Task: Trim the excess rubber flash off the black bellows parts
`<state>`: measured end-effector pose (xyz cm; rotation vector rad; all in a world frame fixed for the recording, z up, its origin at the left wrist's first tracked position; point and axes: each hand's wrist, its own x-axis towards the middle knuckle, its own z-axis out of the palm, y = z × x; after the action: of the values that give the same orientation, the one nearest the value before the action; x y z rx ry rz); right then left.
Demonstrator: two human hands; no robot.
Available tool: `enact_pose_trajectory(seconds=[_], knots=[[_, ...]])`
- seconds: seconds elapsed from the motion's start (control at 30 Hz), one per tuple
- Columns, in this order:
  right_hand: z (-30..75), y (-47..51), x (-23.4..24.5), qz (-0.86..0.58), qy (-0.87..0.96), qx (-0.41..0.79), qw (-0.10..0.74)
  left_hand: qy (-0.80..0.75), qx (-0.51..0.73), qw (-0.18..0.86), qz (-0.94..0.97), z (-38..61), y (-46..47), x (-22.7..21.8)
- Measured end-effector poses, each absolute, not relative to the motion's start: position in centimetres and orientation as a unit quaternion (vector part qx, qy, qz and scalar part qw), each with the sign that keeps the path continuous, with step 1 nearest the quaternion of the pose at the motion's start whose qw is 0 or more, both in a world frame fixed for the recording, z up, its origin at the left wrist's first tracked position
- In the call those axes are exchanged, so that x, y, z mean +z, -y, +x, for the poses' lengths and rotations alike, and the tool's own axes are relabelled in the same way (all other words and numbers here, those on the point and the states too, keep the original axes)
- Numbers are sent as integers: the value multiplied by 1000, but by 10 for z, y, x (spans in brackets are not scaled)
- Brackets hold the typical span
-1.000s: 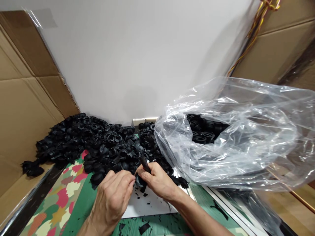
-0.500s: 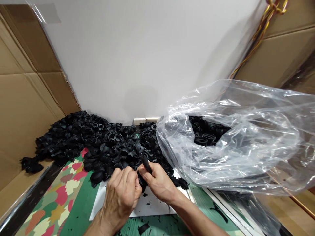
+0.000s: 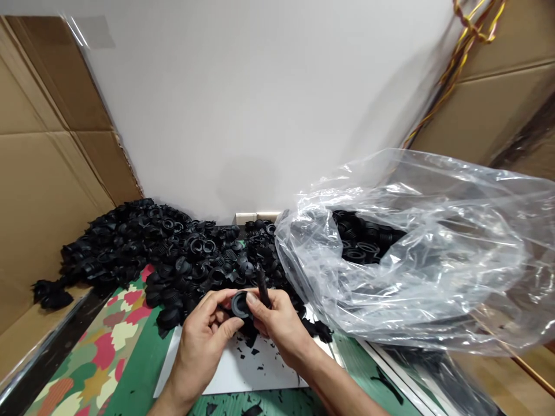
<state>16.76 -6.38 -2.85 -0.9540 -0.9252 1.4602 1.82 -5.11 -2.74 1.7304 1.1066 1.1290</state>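
The left hand (image 3: 202, 341) and right hand (image 3: 280, 326) pinch a black rubber grommet (image 3: 240, 305) between them at lower centre, the right also clenching a slim black tool (image 3: 262, 287) above a white board (image 3: 243, 370).

Cardboard sheets (image 3: 47, 202), white wall (image 3: 243, 98), clear plastic bag (image 3: 433, 289) (crumpled), twisted yellow wires (image 3: 470, 40)

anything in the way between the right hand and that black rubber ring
Nothing visible: the right hand already touches the black rubber ring, which the left hand also holds. The black tool in the right hand stands beside the ring, not between them.
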Motion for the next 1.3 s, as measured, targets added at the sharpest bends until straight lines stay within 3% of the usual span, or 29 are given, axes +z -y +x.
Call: enact_pose_trajectory(seconds=[0.3,0.6,0.8,1.03,1.3], knots=[[170,66,-21,-339,333,696,539,-398,503,411,648,11,51,-34],[167,61,-30,-379,325,675,544,-416,515,427,616,10,51,-36],[167,60,-33,-404,302,643,577,-437,473,499,581,11,54,-37],[168,63,-30,-438,322,622,564,-456,486,326,670,9,55,-30],[166,66,-33,-443,385,617,524,-435,491,287,698,8,54,-29]])
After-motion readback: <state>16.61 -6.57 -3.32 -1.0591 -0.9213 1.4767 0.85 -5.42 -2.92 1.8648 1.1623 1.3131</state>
